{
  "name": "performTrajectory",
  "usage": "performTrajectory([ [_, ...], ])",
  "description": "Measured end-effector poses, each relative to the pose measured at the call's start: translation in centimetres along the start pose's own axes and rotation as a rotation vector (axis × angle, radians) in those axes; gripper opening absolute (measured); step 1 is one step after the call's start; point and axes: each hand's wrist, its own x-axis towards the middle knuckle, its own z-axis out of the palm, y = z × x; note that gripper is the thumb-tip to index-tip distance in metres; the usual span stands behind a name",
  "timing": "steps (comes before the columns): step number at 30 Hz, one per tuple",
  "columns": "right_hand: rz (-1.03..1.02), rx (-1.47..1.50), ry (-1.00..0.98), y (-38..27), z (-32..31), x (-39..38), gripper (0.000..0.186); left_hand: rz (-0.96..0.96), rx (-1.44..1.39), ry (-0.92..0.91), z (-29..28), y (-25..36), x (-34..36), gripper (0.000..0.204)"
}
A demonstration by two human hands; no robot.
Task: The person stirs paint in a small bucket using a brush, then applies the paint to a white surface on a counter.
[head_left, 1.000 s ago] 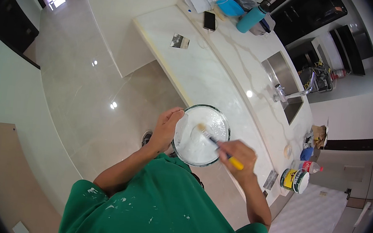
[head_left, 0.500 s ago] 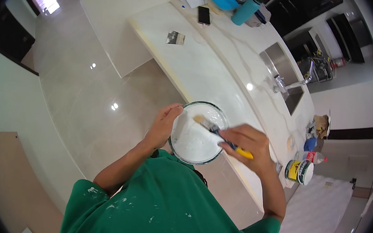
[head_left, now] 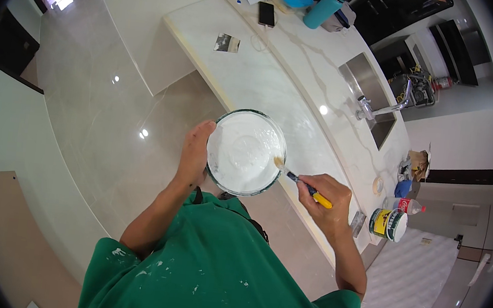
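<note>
My left hand (head_left: pixel 194 151) is closed on the left rim of a round paint bucket (head_left: pixel 218 178), its thumb at the upper edge and its other fingers out of sight below. White paint (head_left: pixel 245 149) coats the inside of the bucket, which has a dark green rim. Between the fingers and thumb of my right hand (head_left: pixel 326 203) is a paintbrush (head_left: pixel 293 177) with a dark and yellow handle. Its pale bristles touch or hang just over the bucket's right inner edge; I cannot tell which.
A long white counter (head_left: pixel 248 82) runs past the bucket. On it are a phone (head_left: pixel 266 14), a teal bottle (head_left: pixel 323 10), a small dark-and-white scraper-like piece (head_left: pixel 227 43) and a sink with a faucet (head_left: pixel 366 109). To the right stand a paint tub (head_left: pixel 388 223) and a plastic bottle (head_left: pixel 404 205).
The brush has gone from over the middle of the bucket to its right edge. The bucket and my left hand have shifted left and up in view, and the bucket's tilt looks changed.
</note>
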Motion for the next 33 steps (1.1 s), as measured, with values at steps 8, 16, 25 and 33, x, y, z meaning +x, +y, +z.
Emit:
performTrajectory([
  [8,0.134,0.206,-0.028,-2.2,2.1,-1.6,0.011,-0.069,-0.057,0.05,0.4,-1.1,0.9,0.024],
  [16,0.398,0.452,-0.125,-0.9,1.0,0.7,0.013,-0.101,-0.052,-0.011,0.1,-1.7,1.0,0.023],
  [25,0.443,0.49,-0.167,0.6,0.3,2.1,0.017,-0.071,0.041,-0.014,0.1,-0.3,0.2,0.025],
  [33,0.0,0.026,0.16,-0.4,1.4,2.6,0.018,-0.021,0.087,0.007,1.0,-0.1,-1.5,0.027],
])
